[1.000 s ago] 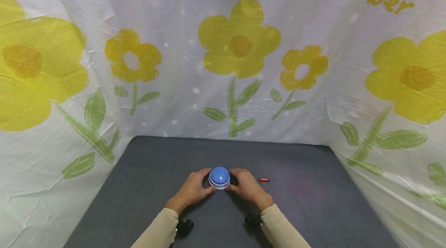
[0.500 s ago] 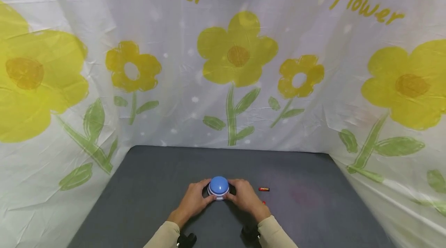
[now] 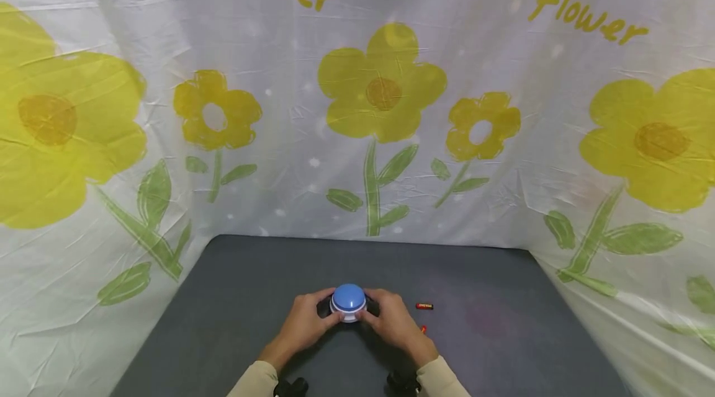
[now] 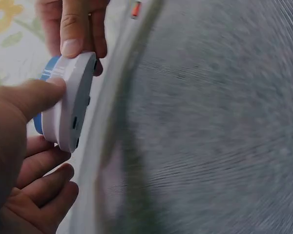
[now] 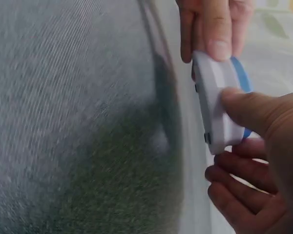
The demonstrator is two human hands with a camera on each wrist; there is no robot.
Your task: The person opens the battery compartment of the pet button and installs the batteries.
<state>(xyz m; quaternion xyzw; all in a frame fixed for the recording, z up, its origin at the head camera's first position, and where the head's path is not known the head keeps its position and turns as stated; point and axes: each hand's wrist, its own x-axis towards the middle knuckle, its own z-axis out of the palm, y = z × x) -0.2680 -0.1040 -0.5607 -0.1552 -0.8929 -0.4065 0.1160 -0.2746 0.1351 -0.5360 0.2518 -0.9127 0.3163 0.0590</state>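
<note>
Button [image 3: 349,303]: blue dome on a white base [image 4: 74,105], held between both hands near the middle of the desk [image 3: 268,273]. Looks off the desk in the wrist views, where the edge of its underside shows; gap below, can't judge how much. Dome faces up in the head view.

Left hand [image 3: 304,324] pinches the left side of the base, thumb on the near wall. Right hand [image 3: 393,321] mirrors it on the right. Both sets of fingers hold the base, none on the dome. Lower fingers curl loosely; contact on the far side is mostly hidden.

Handling, my read: rigid plastic, light, smooth enough to slip if only the fingertips bear on it. Not very fragile. Best hold is the base wall, opposite sides, as now; keep off the dome, it probably presses down. Dark spots on the underside, too small to identify.

Battery [image 3: 424,306] lies right of the right hand, apart from it. Red bit [image 3: 423,329] by the right wrist, partly hidden.
</note>
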